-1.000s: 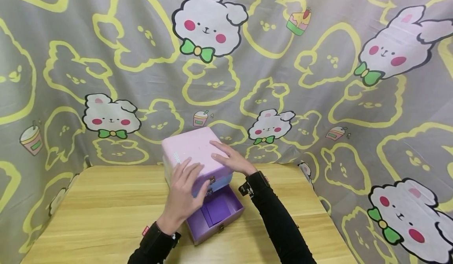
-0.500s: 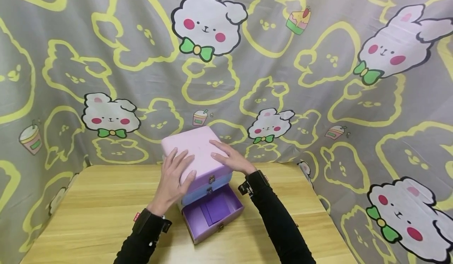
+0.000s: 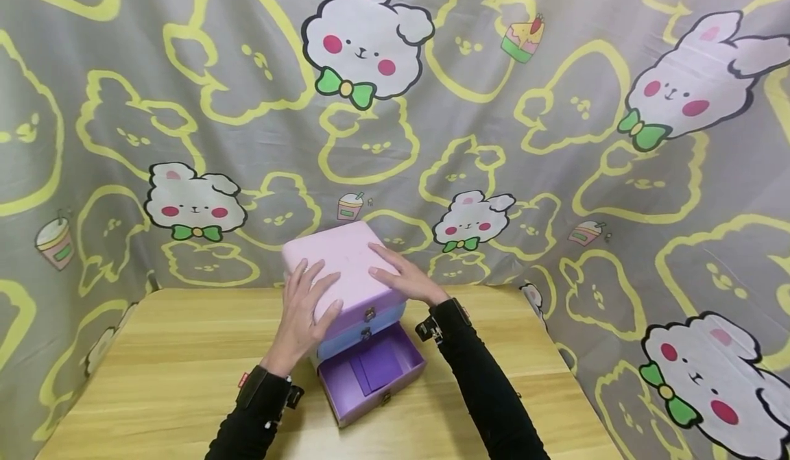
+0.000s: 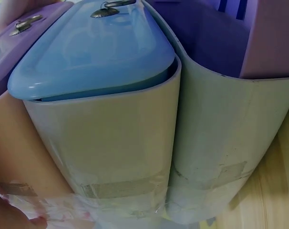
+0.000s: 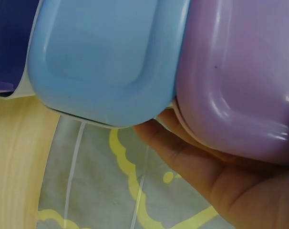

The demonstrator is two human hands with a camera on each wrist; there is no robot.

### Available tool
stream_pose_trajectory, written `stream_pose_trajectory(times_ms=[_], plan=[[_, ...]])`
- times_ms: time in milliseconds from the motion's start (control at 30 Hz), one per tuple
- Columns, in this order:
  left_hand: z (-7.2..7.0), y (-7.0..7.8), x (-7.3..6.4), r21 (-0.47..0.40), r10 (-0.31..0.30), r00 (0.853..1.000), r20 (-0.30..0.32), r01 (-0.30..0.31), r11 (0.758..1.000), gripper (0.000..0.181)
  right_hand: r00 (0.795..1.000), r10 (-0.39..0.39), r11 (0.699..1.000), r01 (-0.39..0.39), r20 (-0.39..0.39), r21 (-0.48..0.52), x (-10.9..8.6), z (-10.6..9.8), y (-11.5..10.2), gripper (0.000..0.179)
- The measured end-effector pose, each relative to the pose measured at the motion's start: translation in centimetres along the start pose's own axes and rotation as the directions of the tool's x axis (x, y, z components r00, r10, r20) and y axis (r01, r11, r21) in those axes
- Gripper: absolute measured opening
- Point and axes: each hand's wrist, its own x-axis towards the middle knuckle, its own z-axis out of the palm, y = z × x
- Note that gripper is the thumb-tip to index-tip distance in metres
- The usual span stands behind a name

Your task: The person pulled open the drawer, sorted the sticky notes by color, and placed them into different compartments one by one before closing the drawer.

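A small drawer cabinet with a pale pink top (image 3: 345, 251) stands at the back of the table. Its top purple drawer (image 3: 385, 302) and its blue drawer (image 3: 348, 340) are pushed in. The bottom purple drawer (image 3: 395, 389) is pulled well out and has a darker purple flat piece (image 3: 380, 366) inside. My left hand (image 3: 299, 312) rests spread over the top's left edge. My right hand (image 3: 407, 278) lies at the right edge, fingertips on the top. In the right wrist view, part of that hand reaches beside the seam between the blue and purple drawers.
The cabinet stands on a light wooden table (image 3: 166, 364). A grey curtain (image 3: 271, 144) with rabbit prints hangs right behind it and along both sides. Clear tape (image 4: 125, 188) shows on the cabinet's side.
My left hand has shifted left and settled on the cabinet's top left edge, uncovering more of the blue drawer. The right hand and the cabinet have hardly moved.
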Motion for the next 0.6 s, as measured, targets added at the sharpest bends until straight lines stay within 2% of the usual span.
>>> stream_pose_trajectory(times_ms=[167, 367, 600], plan=[[0.1, 0.0, -0.2, 0.012, -0.007, 1.0, -0.001, 0.007, 1.0, 0.049, 0.999, 0.031, 0.999, -0.031, -0.012, -0.014, -0.2, 0.0, 0.0, 0.073], [-0.1, -0.2, -0.1, 0.009, -0.013, 1.0, 0.009, 0.013, 1.0, 0.049, 0.995, 0.084, 0.996, -0.083, -0.049, 0.022, -0.1, -0.2, -0.3, 0.08], [-0.3, -0.3, -0.1, 0.006, -0.015, 1.0, 0.009, 0.015, 1.0, 0.049, 0.988, 0.107, 0.993, -0.102, -0.11, 0.051, -1.3, -0.8, -0.6, 0.068]])
